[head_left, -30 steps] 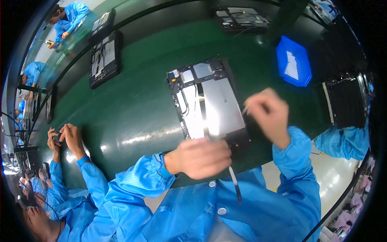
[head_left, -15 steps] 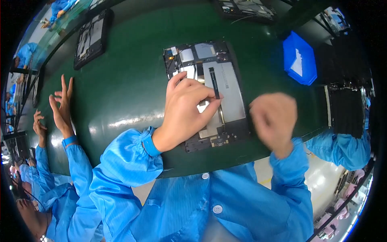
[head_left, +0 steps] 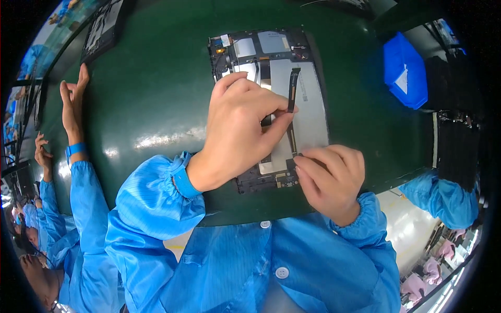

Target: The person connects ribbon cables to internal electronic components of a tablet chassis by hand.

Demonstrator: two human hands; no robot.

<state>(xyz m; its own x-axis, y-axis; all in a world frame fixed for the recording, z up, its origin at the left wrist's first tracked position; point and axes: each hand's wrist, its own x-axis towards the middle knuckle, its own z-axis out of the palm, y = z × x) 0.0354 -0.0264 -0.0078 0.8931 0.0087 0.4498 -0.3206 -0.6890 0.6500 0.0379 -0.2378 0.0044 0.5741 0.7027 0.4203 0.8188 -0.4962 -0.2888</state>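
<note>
An opened tablet (head_left: 311,122) lies on the table, its silver plates and black circuit parts exposed. Between thumb and forefinger, my left hand (head_left: 240,122) pinches a black flat ribbon cable (head_left: 293,89), whose free end stands up above the large silver plate. The left hand's other fingers curl over the tablet's middle and hide part of it. Closed in a pinch, my right hand (head_left: 334,175) has its fingertips at the lower end of a thin strip near the tablet's bottom board (head_left: 286,180). Whatever lies between those fingertips is hidden.
A blue plastic bin (head_left: 406,70) with a white label stands at the right on the green table (head_left: 156,104). Another opened tablet (head_left: 103,28) lies at the far left. Co-workers' hands (head_left: 74,107) are along the left, and a blue sleeve (head_left: 441,198) shows at the right.
My right hand has come in leftward and down to the tablet's lower part. My left hand still pinches the ribbon cable, now tilted the other way. The view has shifted slightly.
</note>
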